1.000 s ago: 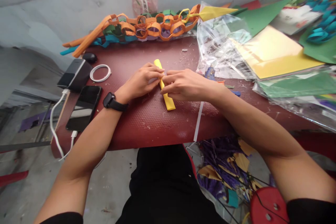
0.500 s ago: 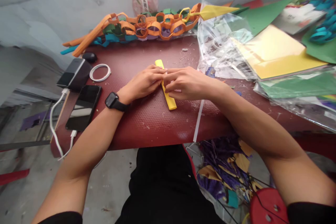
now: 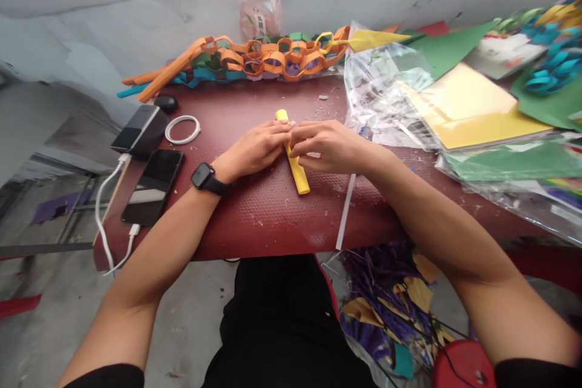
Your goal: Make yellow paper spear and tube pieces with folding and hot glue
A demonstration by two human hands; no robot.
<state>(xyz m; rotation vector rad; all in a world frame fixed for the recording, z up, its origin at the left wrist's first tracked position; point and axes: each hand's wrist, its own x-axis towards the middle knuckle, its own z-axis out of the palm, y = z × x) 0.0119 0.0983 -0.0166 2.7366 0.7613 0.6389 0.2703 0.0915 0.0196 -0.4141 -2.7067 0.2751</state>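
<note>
A yellow folded paper strip (image 3: 297,174) lies slantwise on the dark red table, its far end poking out beyond my fingers. My left hand (image 3: 258,147) rests on its left side, the fingers closed together on the strip's middle. From the right, my right hand (image 3: 325,144) meets it there, fingers curled and thumb side against the paper. The fingertips of both hands almost touch and hide the strip's middle. Whether the right fingers pinch anything small besides the strip cannot be made out. A black watch sits on my left wrist.
Paper chains (image 3: 273,60) line the back, before a bottle (image 3: 260,9). Left are a phone (image 3: 153,188), a black charging box (image 3: 140,130) and a coiled white cable (image 3: 182,130). Yellow sheets (image 3: 473,109) and plastic sleeves lie right. A white strip (image 3: 346,212) hangs over the front edge.
The view has tilted upward slightly, so the bottle's cap now shows. Both hands stay at the yellow strip's middle, with only small shifts of the right fingers.
</note>
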